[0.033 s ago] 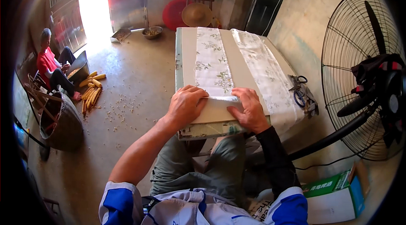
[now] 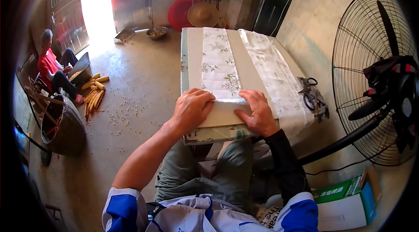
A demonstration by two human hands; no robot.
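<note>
A white floral fabric strip (image 2: 219, 68) lies lengthwise on a pale-topped table (image 2: 257, 68), a narrow band at its near end looking turned over. At that end's left corner my left hand (image 2: 192, 106) is closed, its curled fingertips gripping the fabric edge. My right hand (image 2: 257, 113) holds the right corner under bent fingers, its thumb lower down against the tabletop. To the right runs a second floral strip (image 2: 275, 75), hanging over the table's near right edge. Dark-handled scissors (image 2: 309, 100) rest near that edge beside a crumpled dark cloth (image 2: 322, 106).
A large black fan (image 2: 375, 79) stands close on the right, above a green and white carton (image 2: 345, 201). On the left a seated person (image 2: 51, 64) in red is by corn cobs (image 2: 94, 96) and a woven basket (image 2: 63, 120). Loose kernels dot the floor.
</note>
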